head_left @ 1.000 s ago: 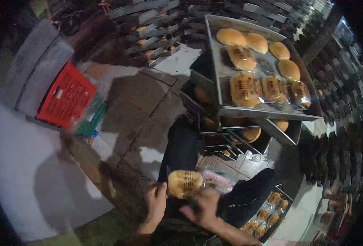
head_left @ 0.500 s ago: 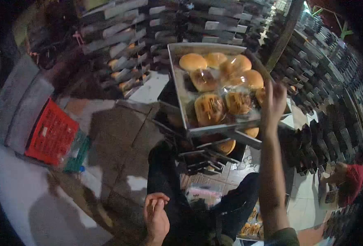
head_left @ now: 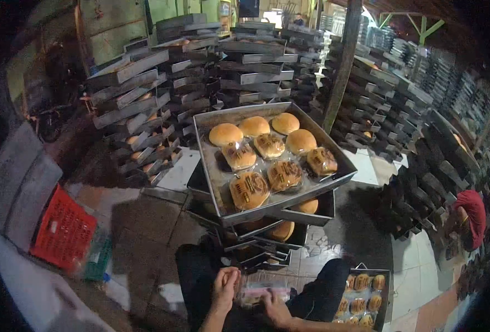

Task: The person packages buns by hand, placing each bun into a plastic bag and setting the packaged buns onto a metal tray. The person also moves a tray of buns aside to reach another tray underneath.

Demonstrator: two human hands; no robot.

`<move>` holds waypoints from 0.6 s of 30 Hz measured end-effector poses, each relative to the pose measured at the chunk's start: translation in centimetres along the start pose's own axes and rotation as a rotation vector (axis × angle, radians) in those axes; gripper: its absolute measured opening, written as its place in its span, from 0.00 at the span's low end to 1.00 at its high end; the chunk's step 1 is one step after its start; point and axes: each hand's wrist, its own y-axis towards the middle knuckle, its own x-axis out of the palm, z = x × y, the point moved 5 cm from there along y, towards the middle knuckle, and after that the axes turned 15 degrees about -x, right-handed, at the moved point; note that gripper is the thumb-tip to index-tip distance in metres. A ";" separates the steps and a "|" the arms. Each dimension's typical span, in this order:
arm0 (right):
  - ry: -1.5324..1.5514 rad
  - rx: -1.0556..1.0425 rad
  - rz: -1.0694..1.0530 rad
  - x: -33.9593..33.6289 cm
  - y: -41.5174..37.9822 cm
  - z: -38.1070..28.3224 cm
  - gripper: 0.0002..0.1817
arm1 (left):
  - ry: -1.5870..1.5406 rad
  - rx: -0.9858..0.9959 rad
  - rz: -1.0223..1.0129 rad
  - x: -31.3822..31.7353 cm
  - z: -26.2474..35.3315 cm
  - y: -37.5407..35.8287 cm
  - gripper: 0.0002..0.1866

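At ten o'clock from the person's hands stands a red plastic crate (head_left: pixel 65 229), with a green plastic crate (head_left: pixel 96 260) just beside it. The left hand (head_left: pixel 225 288) has its fingers curled together; whether they grasp something, one cannot tell. Just at its three o'clock lies a packet of clear plastic with a pink band (head_left: pixel 264 290), between the person's thighs. At twelve o'clock from this packet, a grey metal tray (head_left: pixel 289 202) tops a stack, carrying four bare golden-brown buns (head_left: pixel 254 126) and five buns in clear printed wrapping (head_left: pixel 284 175). The right hand (head_left: pixel 275 310) touches the packet with bent fingers; its grip is not clear. At its three o'clock, a second metal tray (head_left: pixel 386 288) holds wrapped buns in rows.
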 end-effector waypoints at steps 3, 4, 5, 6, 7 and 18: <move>-0.061 0.053 -0.180 -1.1 0.8 0.4 0.22 | -0.099 -0.174 -0.184 0.6 -4.7 1.3 0.13; -0.351 -0.102 -0.264 0.1 1.0 0.6 0.21 | -0.092 -0.174 -0.192 0.9 -5.1 1.2 0.13; -0.376 -0.306 -0.174 1.3 0.0 0.7 0.19 | 0.014 -0.130 -0.228 1.3 -5.3 0.9 0.14; -0.377 -0.303 -0.160 1.2 -0.1 0.5 0.19 | 0.121 -0.078 -0.262 1.5 -5.2 0.9 0.14; -0.331 -0.480 -0.091 0.2 -0.1 -1.2 0.18 | 0.114 -0.126 -0.202 0.7 -5.8 1.4 0.19; 0.286 -0.008 -0.317 -9.5 6.6 -3.9 0.18 | 0.235 -0.234 -0.049 -2.2 -3.6 -0.6 0.21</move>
